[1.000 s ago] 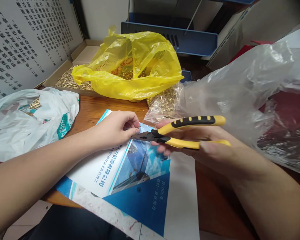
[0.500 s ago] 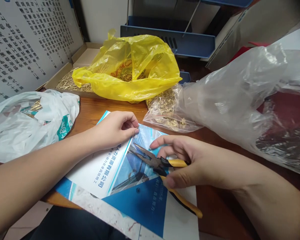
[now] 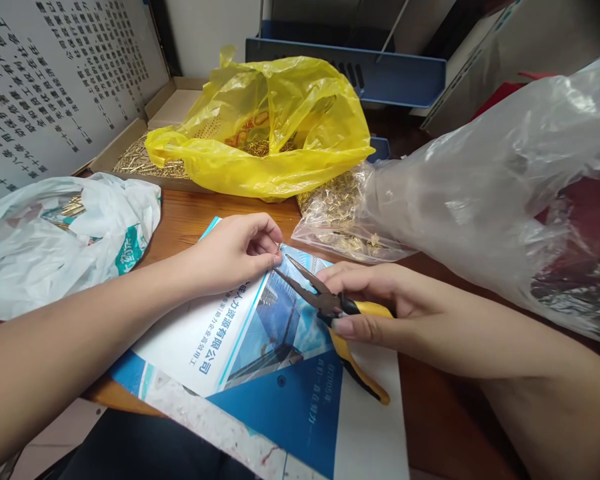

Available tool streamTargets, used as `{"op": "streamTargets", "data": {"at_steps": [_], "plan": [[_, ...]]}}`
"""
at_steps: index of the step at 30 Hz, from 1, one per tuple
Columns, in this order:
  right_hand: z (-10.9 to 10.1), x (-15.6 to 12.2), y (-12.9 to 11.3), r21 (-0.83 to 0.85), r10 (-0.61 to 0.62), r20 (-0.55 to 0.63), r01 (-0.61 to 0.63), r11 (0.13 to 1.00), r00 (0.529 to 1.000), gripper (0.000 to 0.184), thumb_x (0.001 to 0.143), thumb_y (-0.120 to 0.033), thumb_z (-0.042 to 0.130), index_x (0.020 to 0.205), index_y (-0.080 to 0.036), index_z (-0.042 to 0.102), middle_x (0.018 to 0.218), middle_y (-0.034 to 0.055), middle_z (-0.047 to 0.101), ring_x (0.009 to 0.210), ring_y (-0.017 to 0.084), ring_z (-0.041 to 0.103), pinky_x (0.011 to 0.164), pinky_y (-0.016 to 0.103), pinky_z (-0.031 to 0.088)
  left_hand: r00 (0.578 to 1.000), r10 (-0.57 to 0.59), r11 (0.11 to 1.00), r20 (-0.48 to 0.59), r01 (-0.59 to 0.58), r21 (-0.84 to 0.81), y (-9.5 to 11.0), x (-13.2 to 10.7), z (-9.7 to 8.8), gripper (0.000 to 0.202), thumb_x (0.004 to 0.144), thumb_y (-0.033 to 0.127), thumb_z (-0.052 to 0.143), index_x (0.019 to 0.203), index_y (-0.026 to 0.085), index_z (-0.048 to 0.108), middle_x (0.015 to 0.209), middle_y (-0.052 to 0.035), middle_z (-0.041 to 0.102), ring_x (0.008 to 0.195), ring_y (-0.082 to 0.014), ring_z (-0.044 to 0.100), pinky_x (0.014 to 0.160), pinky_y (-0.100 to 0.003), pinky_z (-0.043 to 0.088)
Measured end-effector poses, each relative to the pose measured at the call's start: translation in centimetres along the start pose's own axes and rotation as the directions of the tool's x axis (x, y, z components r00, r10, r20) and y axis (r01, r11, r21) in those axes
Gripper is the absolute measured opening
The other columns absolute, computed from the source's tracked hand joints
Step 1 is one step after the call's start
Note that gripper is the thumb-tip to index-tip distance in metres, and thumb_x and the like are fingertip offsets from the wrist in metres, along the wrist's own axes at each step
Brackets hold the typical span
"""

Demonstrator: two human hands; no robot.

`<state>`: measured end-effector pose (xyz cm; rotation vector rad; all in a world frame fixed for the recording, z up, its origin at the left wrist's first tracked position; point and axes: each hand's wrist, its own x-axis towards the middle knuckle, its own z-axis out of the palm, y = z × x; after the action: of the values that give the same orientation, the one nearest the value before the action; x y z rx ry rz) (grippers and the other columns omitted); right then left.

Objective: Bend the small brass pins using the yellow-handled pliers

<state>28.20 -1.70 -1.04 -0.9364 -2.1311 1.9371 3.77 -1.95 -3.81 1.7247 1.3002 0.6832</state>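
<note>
While our left hand (image 3: 245, 253) is pinching a tiny, hardly visible piece (image 3: 279, 248) over the brochure (image 3: 300, 407), our right hand (image 3: 380, 293) is gripping spread long-nose pliers (image 3: 326, 303).

The pliers' tips are standing just beside that piece without clamping it, so we are judging this one unfinished; many gold-coloured pins (image 3: 153, 160) are lying in the cardboard box (image 3: 173, 110) behind, on the bench (image 3: 180, 217).

- Blue-and-white paper (image 3: 290, 393): "人力资源有限公司" in big letters, "2005年" and "我们一直在努力" on the blue part.
- White board (image 3: 45, 80): rows of black Chinese writing (mostly too tiny to read).
- Yellow bag (image 3: 280, 167): red marks, too crumpled to read.
- White bag (image 3: 65, 267): white writing on green, too creased to read.
</note>
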Motion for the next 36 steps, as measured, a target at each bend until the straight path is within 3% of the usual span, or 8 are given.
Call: {"op": "streamTargets", "data": {"at_steps": [2, 6, 11, 16, 20, 26, 31, 36], "plan": [[0.0, -0.1, 0.1, 0.042, -0.036, -0.013, 0.037, 0.998, 0.999, 0.017, 0.093, -0.033, 0.068, 0.103, -0.02, 0.069, 0.11, 0.0048, 0.07, 0.106, 0.018, 0.065, 0.096, 0.028, 0.05, 1.0, 0.017, 1.0, -0.011, -0.017, -0.009, -0.2, -0.1, 0.0, 0.028, 0.081, 0.011, 0.068, 0.107, 0.011, 0.058, 0.086, -0.0037, 0.072, 0.078, -0.0141, 0.068, 0.074, -0.028, 0.052], [-0.2, -0.3, 0.5, 0.276, 0.044, 0.007, -0.045, 0.96, 0.999, 0.034, 0.093, -0.043, 0.066, 0.112, -0.016, 0.06, 0.094, 0.0081, 0.071, 0.084, 0.018, 0.069, 0.076, 0.029, 0.057, 1.0, 0.029, 0.996, 0.009, -0.028, -0.081, -0.3, 0.0, -0.2, 0.028, 0.081, 0.013, 0.069, 0.108, 0.01, 0.061, 0.083, -0.0029, 0.07, 0.075, -0.0123, 0.065, 0.071, -0.025, 0.051], [-0.5, -0.2, 0.5, 0.231, 0.118, -0.014, -0.112, 0.967, 0.993, 0.031, 0.089, -0.038, 0.072, 0.106, -0.017, 0.058, 0.084, 0.0033, 0.067, 0.075, 0.014, 0.065, 0.07, 0.025, 0.055, 0.997, -0.015, 0.986, 0.076, 0.027, -0.166, 0.1, 0.2, -0.7, 0.01, 0.084, 0.017, 0.068, 0.091, 0.01, 0.069, 0.083, -0.0042, 0.072, 0.073, -0.0107, 0.062, 0.068, -0.023, 0.049], [0.0, -0.1, 0.5, 0.248, 0.135, 0.052, -0.143, 0.958, 0.99, 0.028, 0.096, -0.039, 0.063, 0.115, -0.019, 0.057, 0.097, 0.0048, 0.071, 0.087, 0.014, 0.067, 0.078, 0.024, 0.055, 0.993, -0.084, 0.983, 0.083, 0.096, -0.158, 0.8, 0.1, -1.1, 0.021, 0.093, 0.027, 0.06, 0.085, 0.01, 0.071, 0.082, -0.0047, 0.073, 0.069, -0.0104, 0.06, 0.064, -0.022, 0.046], [0.2, 0.0, 0.9, 0.255, 0.115, 0.082, -0.133, 0.958, 0.99, 0.016, 0.097, -0.023, 0.06, 0.113, -0.021, 0.061, 0.108, 0.0035, 0.071, 0.097, 0.013, 0.069, 0.08, 0.021, 0.057, 0.995, -0.068, 0.995, 0.077, 0.073, -0.07, 1.2, 0.0, -1.5, 0.026, 0.094, 0.025, 0.052, 0.08, 0.012, 0.07, 0.079, -0.0026, 0.072, 0.069, -0.011, 0.058, 0.065, -0.023, 0.045], [0.5, -0.2, 1.0, 0.263, 0.22, 0.072, -0.231, 0.937, 0.973, 0.036, 0.088, -0.009, 0.056, 0.121, -0.021, 0.059, 0.104, 0.0028, 0.072, 0.092, 0.014, 0.071, 0.074, 0.02, 0.06, 0.968, -0.08, 0.996, 0.239, 0.088, -0.022, 1.6, -0.2, -2.1, 0.033, 0.093, 0.026, 0.048, 0.077, 0.014, 0.074, 0.087, -0.004, 0.076, 0.084, -0.0173, 0.066, 0.079, -0.027, 0.047], [0.8, -0.3, 0.8, 0.104, 0.178, -0.006, -0.176, 0.979, 0.984, 0.04, 0.087, -0.013, 0.053, 0.125, -0.021, 0.063, 0.1, 0.0036, 0.072, 0.085, 0.016, 0.07, 0.07, 0.023, 0.059, 0.941, -0.064, 0.996, 0.333, 0.081, -0.037, 1.7, -0.3, -2.0, 0.034, 0.093, 0.027, 0.05, 0.073, 0.014, 0.074, 0.087, -0.0055, 0.077, 0.083, -0.0171, 0.067, 0.081, -0.026, 0.047], [0.9, 0.4, 0.3, -0.278, -0.004, -0.112, -0.028, 0.96, 0.994, 0.015, 0.091, -0.022, 0.055, 0.092, -0.02, 0.07, 0.094, 0.0015, 0.072, 0.089, 0.018, 0.066, 0.079, 0.027, 0.053, 0.934, -0.093, 0.987, 0.345, 0.132, -0.091, 1.7, -0.3, -2.0, 0.03, 0.091, 0.032, 0.057, 0.071, 0.015, 0.072, 0.07, -0.0045, 0.071, 0.065, -0.0142, 0.061, 0.063, -0.024, 0.046]]}}
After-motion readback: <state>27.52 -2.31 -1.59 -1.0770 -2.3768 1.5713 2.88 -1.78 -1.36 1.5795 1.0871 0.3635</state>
